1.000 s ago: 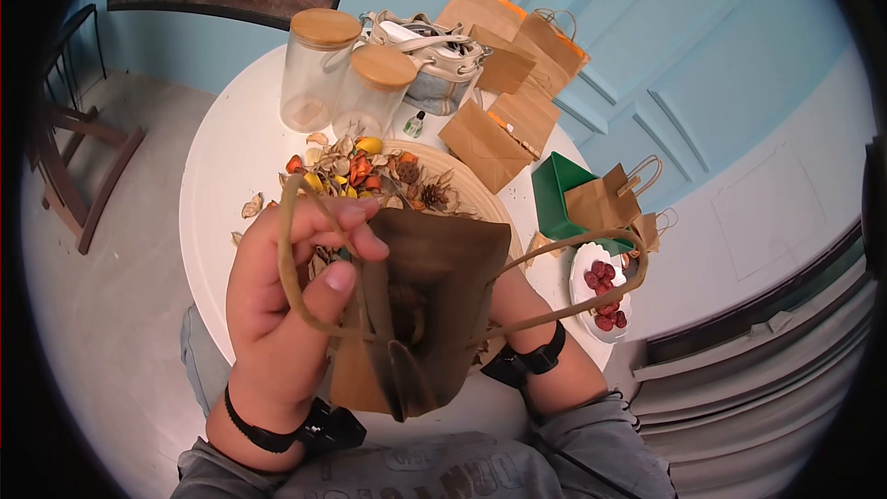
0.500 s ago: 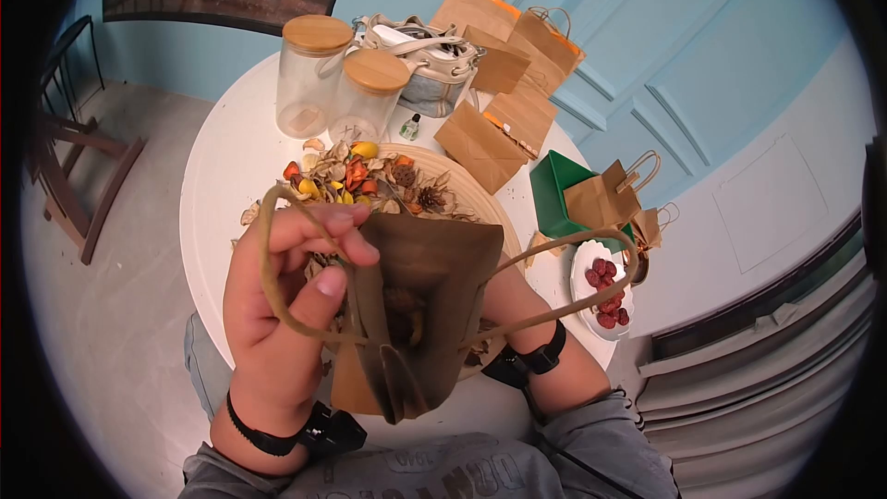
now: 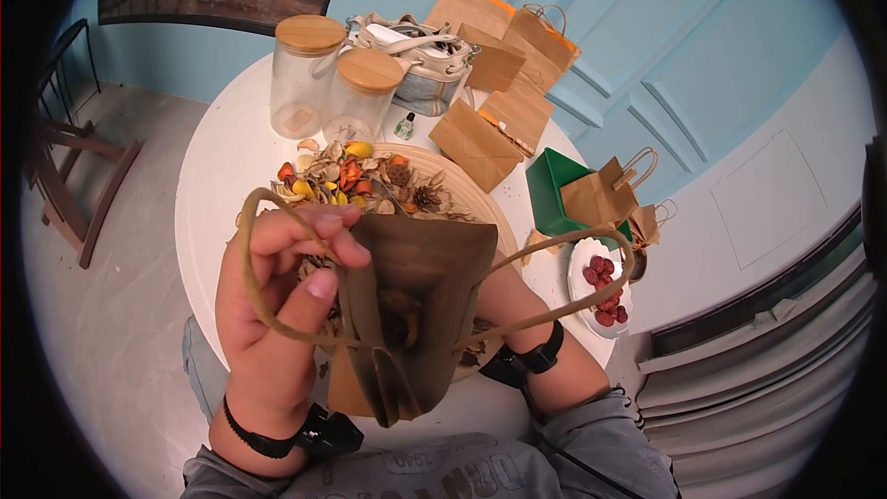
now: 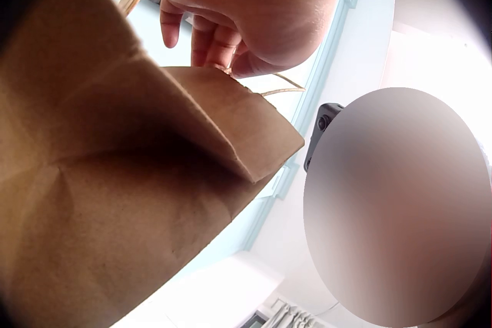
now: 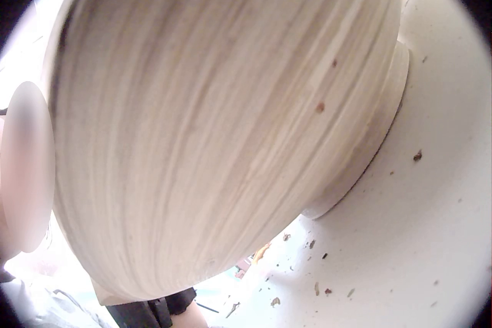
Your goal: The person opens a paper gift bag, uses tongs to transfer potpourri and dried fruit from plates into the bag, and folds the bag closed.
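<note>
In the head view my left hand (image 3: 263,291) pinches the left rim of a brown paper bag (image 3: 425,249). The bag gapes up toward my head, its two looped handles spread apart. Something rounded lies in its dark inside. The left wrist view shows the fingers (image 4: 215,43) at the bag's top edge. My right forearm (image 3: 517,314) runs behind the bag, which hides the right hand. Below the bag stands a wide wooden bowl (image 3: 467,177) of dried petals (image 3: 319,171) and pinecones (image 3: 427,197). In the right wrist view the bowl's striped outer wall (image 5: 207,128) fills most of the picture.
Two lidded glass jars (image 3: 297,92), a handbag (image 3: 430,83) and a small green bottle (image 3: 405,126) stand at the back. Several paper bags (image 3: 476,143) are at back right. A green box (image 3: 547,189) and a white plate (image 3: 580,300) of dark red dried fruit lie right.
My left hand and the bag have shifted slightly left. The left handle loop has swung further out to the left. The hold on the rim stays the same.
</note>
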A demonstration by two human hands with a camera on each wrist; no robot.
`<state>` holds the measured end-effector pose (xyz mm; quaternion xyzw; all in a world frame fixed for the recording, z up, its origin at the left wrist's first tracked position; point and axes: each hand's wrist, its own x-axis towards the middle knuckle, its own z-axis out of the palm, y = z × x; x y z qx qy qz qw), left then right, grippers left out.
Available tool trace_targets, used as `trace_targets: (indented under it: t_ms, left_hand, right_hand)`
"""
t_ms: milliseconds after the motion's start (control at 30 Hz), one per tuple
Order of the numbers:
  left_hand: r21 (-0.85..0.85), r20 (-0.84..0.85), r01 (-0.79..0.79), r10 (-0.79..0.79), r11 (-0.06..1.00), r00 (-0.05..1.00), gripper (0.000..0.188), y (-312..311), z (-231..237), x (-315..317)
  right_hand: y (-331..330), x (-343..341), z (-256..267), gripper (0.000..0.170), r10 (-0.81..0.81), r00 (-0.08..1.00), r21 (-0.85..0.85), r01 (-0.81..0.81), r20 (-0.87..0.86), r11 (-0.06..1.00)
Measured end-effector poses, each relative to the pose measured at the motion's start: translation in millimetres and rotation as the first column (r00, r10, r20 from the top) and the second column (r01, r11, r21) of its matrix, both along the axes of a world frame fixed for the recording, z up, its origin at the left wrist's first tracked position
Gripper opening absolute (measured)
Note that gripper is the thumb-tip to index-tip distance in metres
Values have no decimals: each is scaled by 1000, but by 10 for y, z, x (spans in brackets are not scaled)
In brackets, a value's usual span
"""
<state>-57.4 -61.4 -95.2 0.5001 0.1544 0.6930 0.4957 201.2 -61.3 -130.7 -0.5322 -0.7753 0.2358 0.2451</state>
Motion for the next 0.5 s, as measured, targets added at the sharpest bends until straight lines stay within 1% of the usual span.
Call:
trace_targets:
  t_ms: [67, 233, 300, 500]
  left_hand:
    - [-11, 6, 2, -2, 1000, 1000, 26, 0, 2, 2]
    - [20, 4, 6, -6, 1000, 1000, 27, 11, -14, -9]
    - [18, 1, 5, -5, 1000, 1000, 28, 7, -11, -13]
    - [27, 1, 10, -10, 1000, 1000, 29, 11, -21, -17]
  right_hand:
    - [-12, -1, 1, 30, 0, 1000, 0, 0, 11, 1000]
    - [-93, 51, 9, 30, 7, 999, -4, -7, 41, 1000]
    - [281, -187, 29, 30, 12, 999, -6, -12, 51, 1000]
    - [250, -195, 61, 30, 23, 997, -9, -23, 80, 1000]
